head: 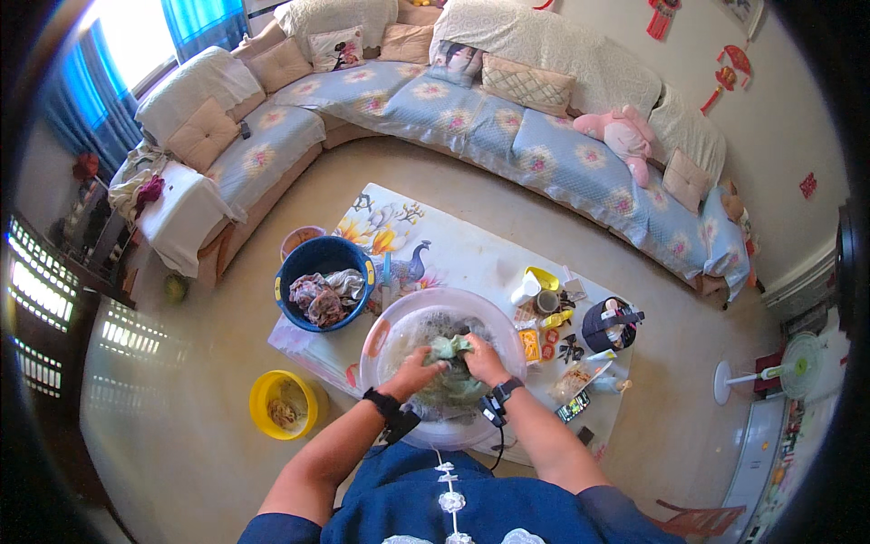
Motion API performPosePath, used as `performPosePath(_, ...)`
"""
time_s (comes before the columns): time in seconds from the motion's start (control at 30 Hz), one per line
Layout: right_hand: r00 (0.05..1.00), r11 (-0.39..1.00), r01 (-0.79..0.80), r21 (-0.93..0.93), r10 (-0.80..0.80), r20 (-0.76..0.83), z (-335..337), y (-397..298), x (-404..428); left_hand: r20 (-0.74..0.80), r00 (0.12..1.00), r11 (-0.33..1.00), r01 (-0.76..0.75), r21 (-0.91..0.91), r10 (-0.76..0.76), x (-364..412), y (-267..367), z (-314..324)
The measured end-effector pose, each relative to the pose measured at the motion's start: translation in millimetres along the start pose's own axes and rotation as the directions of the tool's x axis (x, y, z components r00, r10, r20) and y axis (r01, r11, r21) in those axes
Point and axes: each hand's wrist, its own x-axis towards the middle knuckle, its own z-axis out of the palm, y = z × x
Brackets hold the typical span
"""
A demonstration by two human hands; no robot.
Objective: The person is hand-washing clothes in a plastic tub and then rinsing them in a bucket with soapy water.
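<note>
A pale translucent plastic basin [508, 319] with soapy, foamy water stands at the near edge of the low table [469, 238]. My left hand [416, 372] and my right hand [485, 360] are over it, gripping a green cloth [450, 348] between them. More of the wet, greenish cloth [452, 391] lies below in the suds. Both wrists wear black bands with small devices. Left of the basin, a dark blue tub [326, 246] holds crumpled patterned and pale cloths [318, 299].
A yellow bucket [257, 406] with wet contents stands on the floor at left. Cups [546, 302], small packets [529, 345], a phone [573, 406] and a dark basket [598, 338] crowd the table's right side. A long sofa [469, 115] curves behind; a fan [802, 365] stands at right.
</note>
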Motion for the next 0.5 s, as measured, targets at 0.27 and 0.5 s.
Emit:
performPosePath(0.27, 0.982, 0.865, 0.008, 0.502, 0.089, -0.169, -44, -122, -58, 0.470, 0.877, 0.053, 0.476, -0.878, -0.101, -63, 53, 9)
performPosePath(0.5, 0.965, 0.944, 0.196, 0.264, -0.138, -0.222, -26, -149, -112, 0.328, 0.928, -0.009, 0.335, -0.942, 0.175, -37, 50, 49)
